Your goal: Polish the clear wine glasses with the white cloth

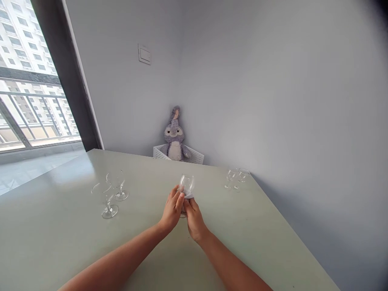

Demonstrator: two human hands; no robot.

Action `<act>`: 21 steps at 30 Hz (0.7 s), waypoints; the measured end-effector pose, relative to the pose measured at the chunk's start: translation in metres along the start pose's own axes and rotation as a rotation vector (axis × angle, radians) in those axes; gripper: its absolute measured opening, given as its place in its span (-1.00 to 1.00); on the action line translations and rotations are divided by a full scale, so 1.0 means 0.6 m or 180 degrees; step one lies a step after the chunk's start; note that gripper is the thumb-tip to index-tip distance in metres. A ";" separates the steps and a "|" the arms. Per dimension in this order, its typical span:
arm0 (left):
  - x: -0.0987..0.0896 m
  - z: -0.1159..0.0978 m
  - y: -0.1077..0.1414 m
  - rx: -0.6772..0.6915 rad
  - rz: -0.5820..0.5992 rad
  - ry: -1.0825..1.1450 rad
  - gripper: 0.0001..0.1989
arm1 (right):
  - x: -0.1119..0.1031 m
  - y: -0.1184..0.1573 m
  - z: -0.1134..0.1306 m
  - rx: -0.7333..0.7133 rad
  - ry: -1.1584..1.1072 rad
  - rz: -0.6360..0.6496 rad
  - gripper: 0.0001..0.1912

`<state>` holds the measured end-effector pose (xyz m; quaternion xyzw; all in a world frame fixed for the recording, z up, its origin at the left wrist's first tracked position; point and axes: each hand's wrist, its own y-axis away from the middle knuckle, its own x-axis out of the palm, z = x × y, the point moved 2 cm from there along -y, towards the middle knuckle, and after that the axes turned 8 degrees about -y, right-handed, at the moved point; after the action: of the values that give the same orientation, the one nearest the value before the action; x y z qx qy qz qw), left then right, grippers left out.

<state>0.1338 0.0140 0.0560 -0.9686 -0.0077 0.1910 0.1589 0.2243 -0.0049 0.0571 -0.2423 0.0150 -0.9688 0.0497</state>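
Near the middle of the table, a clear stemmed glass is upright between my two hands. My left hand is closed around its left side, thumb along the lower bowl. From the right, my right hand is closed at the stem, with a bit of white cloth or tissue showing above its fingers against the glass. The stem is mostly covered by my hands, and part of the foot shows below them. I cannot tell whether the foot touches the table.
Two stemmed glasses stand on the left of the pale table, a nearer one and a farther one. More glasses are by the right edge. Beyond the far edge, a plush toy sits in a white basket against the wall.
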 end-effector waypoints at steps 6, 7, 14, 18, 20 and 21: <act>-0.023 -0.007 -0.010 -0.1263 0.0741 0.2006 -0.39 | -0.013 -0.012 -0.002 0.0868 0.0354 0.0585 -0.63; -0.025 -0.007 -0.012 -0.1307 0.0740 0.2115 -0.38 | -0.017 -0.014 -0.002 0.0922 0.0505 0.0607 -0.65; -0.030 0.015 -0.020 -0.1473 -0.0294 0.2393 -0.49 | -0.038 -0.016 0.024 -0.1109 0.2625 -0.0048 -0.72; -0.044 0.033 -0.033 -0.1799 -0.0658 0.2748 -0.64 | -0.027 -0.006 0.029 -0.1980 0.3740 0.0916 -0.73; -0.050 0.037 -0.037 -0.1939 -0.0429 0.2791 -0.75 | -0.020 0.001 0.020 -0.2248 0.4152 0.1607 -0.75; -0.052 0.038 -0.039 -0.2006 -0.0267 0.2825 -0.79 | -0.018 0.002 0.015 -0.2285 0.4219 0.1731 -0.74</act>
<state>0.0975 0.0405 0.0549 -0.9558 -0.0353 -0.2542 -0.1436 0.2381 -0.0051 0.0601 0.3946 0.4108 -0.8011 0.1839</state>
